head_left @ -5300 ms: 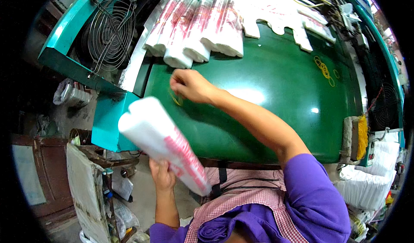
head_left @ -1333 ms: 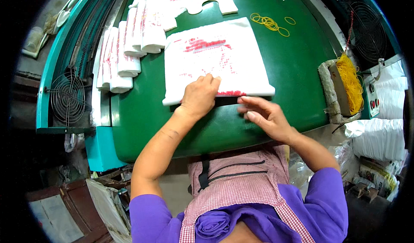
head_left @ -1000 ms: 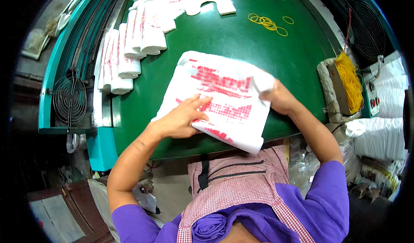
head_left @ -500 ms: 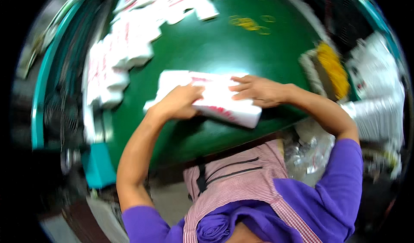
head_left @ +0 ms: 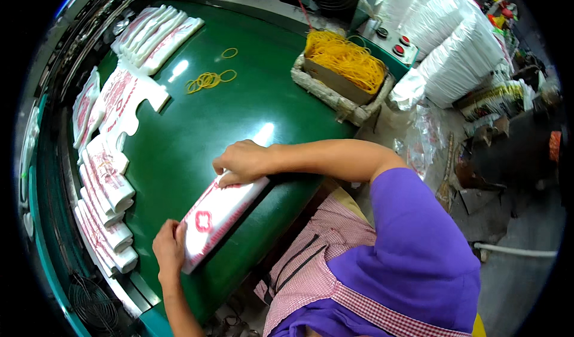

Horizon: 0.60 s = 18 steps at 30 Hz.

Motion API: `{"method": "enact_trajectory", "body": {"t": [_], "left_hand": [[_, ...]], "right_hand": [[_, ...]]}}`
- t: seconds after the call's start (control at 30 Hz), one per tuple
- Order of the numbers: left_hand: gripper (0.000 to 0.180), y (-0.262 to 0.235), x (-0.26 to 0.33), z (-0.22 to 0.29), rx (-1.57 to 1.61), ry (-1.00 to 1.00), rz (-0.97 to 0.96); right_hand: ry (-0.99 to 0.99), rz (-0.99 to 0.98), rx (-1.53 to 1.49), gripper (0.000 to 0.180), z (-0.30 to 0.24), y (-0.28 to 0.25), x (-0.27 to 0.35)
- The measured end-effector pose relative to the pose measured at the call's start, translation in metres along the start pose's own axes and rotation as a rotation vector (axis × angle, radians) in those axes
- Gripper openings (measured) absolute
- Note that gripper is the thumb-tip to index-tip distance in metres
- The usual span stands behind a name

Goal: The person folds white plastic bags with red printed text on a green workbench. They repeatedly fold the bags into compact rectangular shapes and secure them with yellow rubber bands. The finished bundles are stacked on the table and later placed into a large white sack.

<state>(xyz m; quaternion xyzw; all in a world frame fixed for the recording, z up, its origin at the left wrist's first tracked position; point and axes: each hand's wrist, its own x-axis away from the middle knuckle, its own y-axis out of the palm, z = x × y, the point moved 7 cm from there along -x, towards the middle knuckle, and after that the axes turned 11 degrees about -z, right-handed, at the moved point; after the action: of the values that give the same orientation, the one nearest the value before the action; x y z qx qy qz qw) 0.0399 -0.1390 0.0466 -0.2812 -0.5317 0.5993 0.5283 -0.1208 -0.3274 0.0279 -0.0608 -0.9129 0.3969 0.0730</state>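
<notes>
A folded bundle of white plastic bags [head_left: 218,217] with red print lies slantwise on the green tabletop [head_left: 197,128], near its front edge. At its lower left end my left hand [head_left: 169,247] grips the side, thumb on top. My right hand [head_left: 244,161] is closed over the upper right end, fingers curled and partly hidden from view. Along the left edge of the table, several rolled bag bundles [head_left: 107,217] lie in an overlapping row. Beyond them, a flat printed bag stack [head_left: 122,98] with cut-out handles is spread out.
Loose yellow rubber bands [head_left: 209,81] lie on the far part of the table. A box of yellow rubber bands [head_left: 347,56] sits at the right edge, beside a control box [head_left: 391,44] with buttons. Large white sacks [head_left: 460,50] stand behind. More folded bags [head_left: 155,32] lie far left.
The view has swung to the right. The bundle now looks narrower and lies at a steeper slant. My hands have shifted from its top to its two ends.
</notes>
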Motion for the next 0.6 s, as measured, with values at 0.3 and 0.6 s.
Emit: {"method": "enact_trajectory", "body": {"t": [0.3,0.6], "left_hand": [[0.059,0.028,-0.018,0.042,0.438,-0.021,-0.421],[0.042,0.059,0.070,0.041,1.181,-0.073,-0.158]], "right_hand": [[0.089,0.440,-0.099,0.038,0.115,-0.114,-0.052],[0.262,0.647,0.044,0.018,0.139,-0.140,-0.066]]}}
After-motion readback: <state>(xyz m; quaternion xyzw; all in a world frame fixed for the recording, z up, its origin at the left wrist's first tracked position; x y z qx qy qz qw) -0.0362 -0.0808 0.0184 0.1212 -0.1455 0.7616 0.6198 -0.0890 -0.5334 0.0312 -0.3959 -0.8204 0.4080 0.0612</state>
